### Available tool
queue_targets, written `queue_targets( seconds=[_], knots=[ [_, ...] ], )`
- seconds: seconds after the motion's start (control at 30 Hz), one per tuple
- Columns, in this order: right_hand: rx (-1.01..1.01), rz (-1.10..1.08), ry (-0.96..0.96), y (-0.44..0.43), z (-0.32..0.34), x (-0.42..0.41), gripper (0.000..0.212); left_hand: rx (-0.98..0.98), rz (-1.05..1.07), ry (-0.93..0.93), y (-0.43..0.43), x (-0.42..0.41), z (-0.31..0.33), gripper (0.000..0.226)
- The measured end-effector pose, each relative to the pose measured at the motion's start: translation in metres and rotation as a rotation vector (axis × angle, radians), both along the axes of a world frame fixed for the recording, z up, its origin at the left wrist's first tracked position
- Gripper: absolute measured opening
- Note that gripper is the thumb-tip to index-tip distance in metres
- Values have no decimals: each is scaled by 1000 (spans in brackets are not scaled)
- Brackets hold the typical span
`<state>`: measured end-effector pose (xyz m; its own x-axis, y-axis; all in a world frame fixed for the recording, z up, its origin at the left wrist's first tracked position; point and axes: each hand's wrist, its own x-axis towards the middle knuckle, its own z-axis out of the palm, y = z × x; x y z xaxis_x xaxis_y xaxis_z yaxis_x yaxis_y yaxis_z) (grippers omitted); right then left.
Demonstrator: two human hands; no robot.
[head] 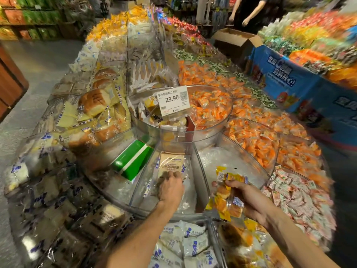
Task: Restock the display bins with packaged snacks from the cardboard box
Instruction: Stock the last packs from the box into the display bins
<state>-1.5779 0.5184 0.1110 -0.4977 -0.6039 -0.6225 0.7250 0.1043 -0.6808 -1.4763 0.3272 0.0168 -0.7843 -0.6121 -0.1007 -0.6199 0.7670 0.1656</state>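
My left hand [170, 187] reaches into a clear plastic display bin [143, 182] and grips the near end of a clear-wrapped bread packet [172, 161] lying on the bin floor. My right hand [249, 200] holds a bunch of small yellow-and-orange cake packets [227, 202] above the divider between this bin and the bin to its right [228, 157], which is lined with white plastic. An open cardboard box [234, 40] stands far back on the right, beside a blue display stand.
A green box [133, 159] lies in the bin left of my left hand. A price sign reading 23.90 [172, 100] stands in the round centre tub [210, 135]. Orange snack packets [257, 140] fill the bins to the right. A person [249, 12] stands at the back.
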Motion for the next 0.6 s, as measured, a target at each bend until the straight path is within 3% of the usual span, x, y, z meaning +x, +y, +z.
queue_targets(
  seconds=[0.33,0.47,0.53,0.6],
  knots=[
    [11,-75,23,31,3,2,40,127,139,106,-2,-3,-15,66],
    [9,-83,15,31,11,9,32,211,169,218,-2,0,9,52],
    [4,-102,28,32,18,14,28,462,172,397,10,1,34,49],
    [-18,-117,69,32,30,22,26,879,117,457,30,4,67,48]
  ],
)
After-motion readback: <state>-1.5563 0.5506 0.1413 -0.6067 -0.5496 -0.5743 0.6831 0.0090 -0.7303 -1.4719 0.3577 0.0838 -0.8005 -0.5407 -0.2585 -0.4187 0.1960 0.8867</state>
